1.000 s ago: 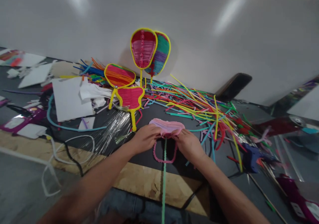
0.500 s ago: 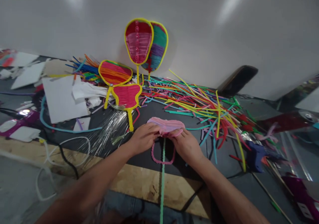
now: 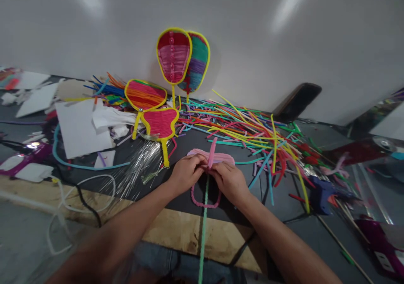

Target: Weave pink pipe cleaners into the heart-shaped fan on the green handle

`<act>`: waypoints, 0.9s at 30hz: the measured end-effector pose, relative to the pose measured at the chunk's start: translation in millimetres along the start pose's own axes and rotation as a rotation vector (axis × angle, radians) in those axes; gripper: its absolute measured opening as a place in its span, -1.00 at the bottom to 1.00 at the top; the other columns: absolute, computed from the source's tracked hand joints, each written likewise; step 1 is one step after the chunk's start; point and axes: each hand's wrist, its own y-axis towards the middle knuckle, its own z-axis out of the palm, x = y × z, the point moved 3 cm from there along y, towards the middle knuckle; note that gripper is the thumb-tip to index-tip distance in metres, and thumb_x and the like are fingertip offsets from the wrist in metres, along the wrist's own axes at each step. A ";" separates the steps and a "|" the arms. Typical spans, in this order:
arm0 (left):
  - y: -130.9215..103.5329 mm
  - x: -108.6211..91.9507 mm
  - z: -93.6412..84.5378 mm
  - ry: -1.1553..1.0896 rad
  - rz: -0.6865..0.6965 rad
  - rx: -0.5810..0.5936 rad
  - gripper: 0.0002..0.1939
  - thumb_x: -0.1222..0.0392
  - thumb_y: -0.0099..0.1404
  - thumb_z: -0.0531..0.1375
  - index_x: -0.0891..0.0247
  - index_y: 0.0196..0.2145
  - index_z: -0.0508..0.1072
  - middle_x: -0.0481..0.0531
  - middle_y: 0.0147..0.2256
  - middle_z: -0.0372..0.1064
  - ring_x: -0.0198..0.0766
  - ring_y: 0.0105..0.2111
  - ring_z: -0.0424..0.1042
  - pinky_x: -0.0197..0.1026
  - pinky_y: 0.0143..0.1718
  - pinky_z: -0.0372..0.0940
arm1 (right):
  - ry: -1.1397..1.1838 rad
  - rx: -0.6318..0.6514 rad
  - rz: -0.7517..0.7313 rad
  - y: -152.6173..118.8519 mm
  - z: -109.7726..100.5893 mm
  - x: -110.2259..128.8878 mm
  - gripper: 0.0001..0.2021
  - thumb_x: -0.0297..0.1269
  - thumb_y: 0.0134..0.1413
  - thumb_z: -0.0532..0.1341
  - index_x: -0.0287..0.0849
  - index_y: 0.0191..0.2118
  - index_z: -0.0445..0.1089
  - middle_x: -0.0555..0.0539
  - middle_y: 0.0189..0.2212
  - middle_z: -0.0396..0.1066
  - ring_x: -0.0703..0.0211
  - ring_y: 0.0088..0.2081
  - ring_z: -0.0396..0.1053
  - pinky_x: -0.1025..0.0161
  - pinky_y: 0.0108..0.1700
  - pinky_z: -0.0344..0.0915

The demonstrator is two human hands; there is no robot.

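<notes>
1. Though seemingly only partway along, shows a filled pink-and-lilac panel at lower centre; below, a pink loop with a green stem across it, apparently left unfilled.
2. Lies between left hand and right hand, panel reaching beyond both.
3. Appear to pinch a pink strip's foot, fingertips close together; exact grip hidden.

The left hand and the right hand are seen bare, and both forearms are uncovered as far up as they are shown. Below the near edge of the table, dark blue, denim-like cloth is worn, its finer detail blurred by shadow.
</notes>
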 end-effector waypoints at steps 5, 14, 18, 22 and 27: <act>-1.3 -5.0 -0.2 0.040 0.144 -0.028 -0.80 0.38 0.15 0.06 0.26 -0.34 0.46 0.05 -0.32 0.47 -0.21 -0.27 0.41 -0.19 -0.21 0.27 | 0.019 0.000 0.023 -0.7 1.0 -1.2 -0.85 -0.36 0.17 0.08 -0.11 -0.24 0.39 -0.06 -0.35 0.51 0.16 -0.31 0.43 0.27 -0.24 0.31; -3.7 -7.2 -1.2 0.051 0.180 -0.104 -0.75 0.19 0.28 0.04 0.27 -0.37 0.51 0.08 -0.36 0.50 -0.21 -0.27 0.42 -0.15 -0.19 0.29 | -0.012 -0.024 0.037 -2.2 -1.3 -6.2 -0.85 -0.31 0.15 0.10 -0.14 -0.20 0.39 -0.08 -0.38 0.51 0.13 -0.36 0.45 0.27 -0.29 0.30; -2.7 -4.6 -7.2 0.136 0.113 -0.221 -0.85 0.18 0.18 0.15 0.22 -0.47 0.49 0.06 -0.33 0.50 -0.13 -0.17 0.38 -0.04 -0.06 0.21 | 0.006 0.021 0.070 -2.4 -10.2 -6.3 -0.84 -0.28 0.17 0.09 -0.13 -0.29 0.42 -0.06 -0.40 0.48 0.18 -0.34 0.43 0.32 -0.28 0.26; -1.0 1.6 -10.9 0.141 0.052 -0.276 -0.95 0.24 0.10 0.19 0.23 -0.47 0.45 0.08 -0.22 0.46 -0.08 -0.04 0.29 0.01 0.02 0.16 | 0.068 0.035 0.129 -6.7 -14.1 -8.7 -0.84 -0.28 0.16 0.10 -0.12 -0.32 0.44 -0.05 -0.44 0.45 0.23 -0.39 0.40 0.35 -0.33 0.24; -1.7 12.4 -13.1 0.035 -0.081 -0.288 -0.94 0.25 0.09 0.18 0.24 -0.42 0.43 0.12 -0.09 0.36 -0.10 0.01 0.26 -0.02 0.06 0.14 | 0.206 0.019 0.138 -8.2 -16.4 -11.4 -0.86 -0.31 0.13 0.12 -0.13 -0.36 0.43 -0.08 -0.43 0.43 0.20 -0.36 0.39 0.30 -0.30 0.28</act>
